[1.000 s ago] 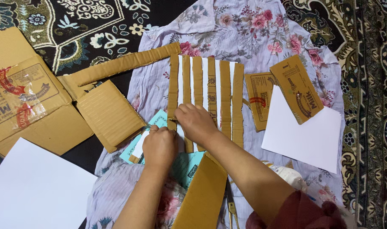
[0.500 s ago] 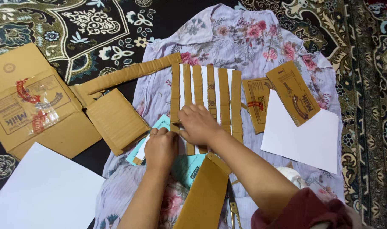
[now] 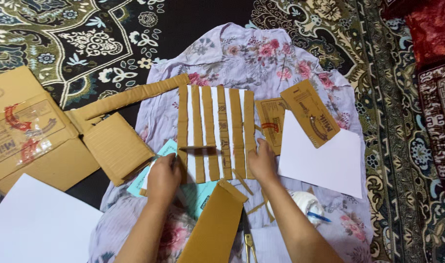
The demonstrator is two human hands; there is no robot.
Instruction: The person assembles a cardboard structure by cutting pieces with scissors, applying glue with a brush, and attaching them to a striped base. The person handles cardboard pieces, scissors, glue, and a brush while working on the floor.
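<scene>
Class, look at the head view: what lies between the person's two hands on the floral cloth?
Between the left hand and the right hand lie the lower ends of the upright cardboard strips, crossed by one short horizontal strip. The head view shows this.

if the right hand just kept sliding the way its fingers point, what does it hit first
Most likely the outermost upright cardboard strip: the right hand rests at its lower end, fingers pointing up the picture along it. Beyond that lies floral cloth.

Flattened brown carton point(image 3: 30, 141) far left, red print; printed cardboard flap point(image 3: 310, 113) right.
</scene>
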